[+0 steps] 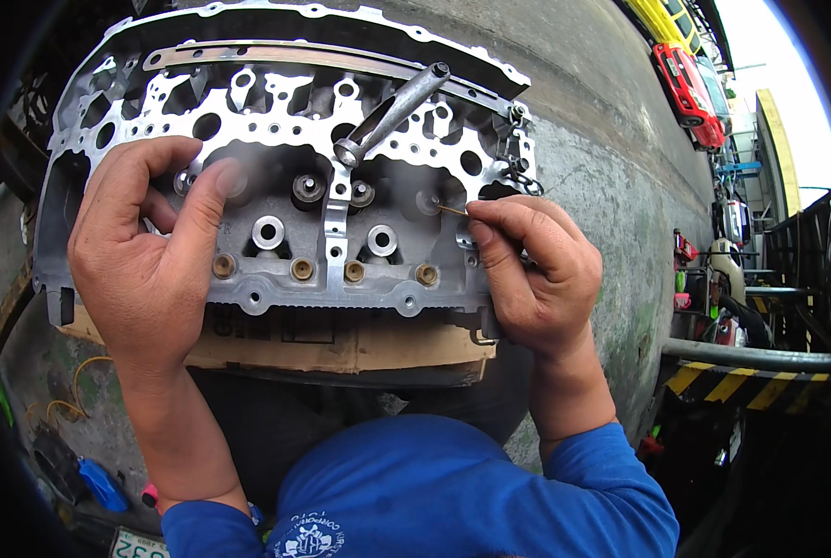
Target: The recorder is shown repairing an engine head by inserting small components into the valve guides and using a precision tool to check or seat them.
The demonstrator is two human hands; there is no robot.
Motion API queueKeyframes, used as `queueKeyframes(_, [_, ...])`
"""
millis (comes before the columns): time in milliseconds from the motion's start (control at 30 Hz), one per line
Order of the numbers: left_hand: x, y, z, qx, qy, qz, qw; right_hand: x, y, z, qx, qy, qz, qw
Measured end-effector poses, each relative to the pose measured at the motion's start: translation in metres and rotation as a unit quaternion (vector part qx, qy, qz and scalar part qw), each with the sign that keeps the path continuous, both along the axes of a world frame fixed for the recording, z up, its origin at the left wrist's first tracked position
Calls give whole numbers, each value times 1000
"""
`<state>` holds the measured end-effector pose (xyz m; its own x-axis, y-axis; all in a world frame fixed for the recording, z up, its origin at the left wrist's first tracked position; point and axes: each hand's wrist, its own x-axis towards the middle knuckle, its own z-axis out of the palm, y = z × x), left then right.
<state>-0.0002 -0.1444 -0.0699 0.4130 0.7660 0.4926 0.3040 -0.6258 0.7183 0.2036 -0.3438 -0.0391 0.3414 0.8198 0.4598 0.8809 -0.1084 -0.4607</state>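
Note:
A grey metal engine cylinder head (285,270) lies in front of me, with valve springs (309,191) set in its recesses. My left hand (151,223) is over its left recess, next to a partly covered spring. The thumb and forefinger are apart, and I see nothing between them. At the right side, my right hand (536,265) pinches a thin brownish rod (453,211) between thumb and forefinger. The rod's tip points at a blurred round valve spring (428,201). Brass-coloured plugs (352,272) line the near side of the head.
A metal lever-like part (392,116) lies across the head's top, beside a long flat bar (276,56). A chain (518,153) hangs at the right end. Cardboard (341,349) lies under the near edge. Farther right stand a red car (687,93) and a striped barrier (750,383).

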Motion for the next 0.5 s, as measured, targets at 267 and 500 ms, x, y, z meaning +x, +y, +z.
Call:
queueKeyframes(267, [1, -1, 1, 6, 0, 1, 1000, -1, -2, 1, 1, 3, -1, 1000])
queueKeyframes(500, [1, -1, -1, 5, -1, 2, 1000, 0, 0, -1, 2, 1, 4, 1000])
